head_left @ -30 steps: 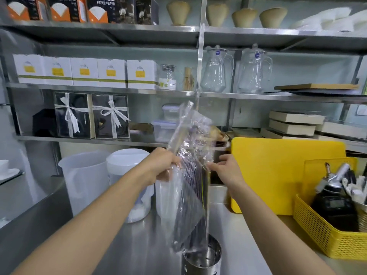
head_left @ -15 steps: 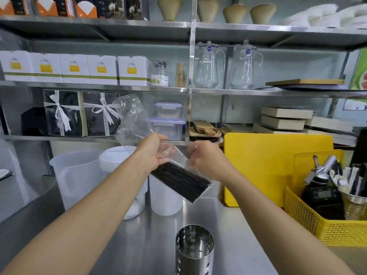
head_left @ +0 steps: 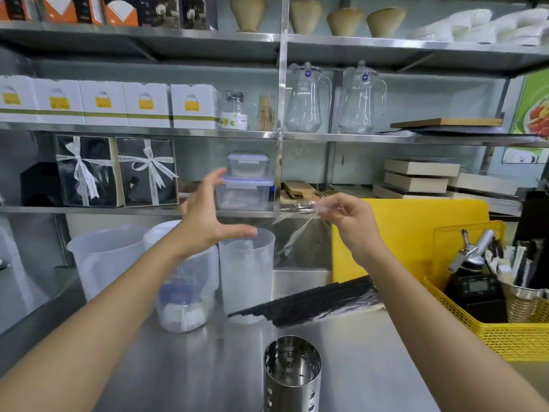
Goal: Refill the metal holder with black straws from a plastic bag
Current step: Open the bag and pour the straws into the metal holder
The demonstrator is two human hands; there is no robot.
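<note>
A perforated metal holder (head_left: 292, 373) stands upright and empty on the steel counter at the bottom centre. My right hand (head_left: 352, 224) pinches the top of a clear plastic bag (head_left: 297, 233), which hangs down in front of the shelves. The bag's lower end holds a bundle of black straws (head_left: 309, 304), lying nearly flat just above the counter behind the holder. My left hand (head_left: 208, 215) is raised to the left of the bag with fingers and thumb spread, holding nothing.
Translucent measuring jugs (head_left: 246, 272) and a lidded container (head_left: 187, 281) stand at the back left. A yellow cutting board (head_left: 410, 233) leans at the back right beside a yellow basket (head_left: 487, 331) of tools. Shelves with boxes and glass pitchers rise behind.
My left hand has let go of the bag and opened. My right hand now holds the bag alone by its top, and the straws have dropped lower and swung to the right.
</note>
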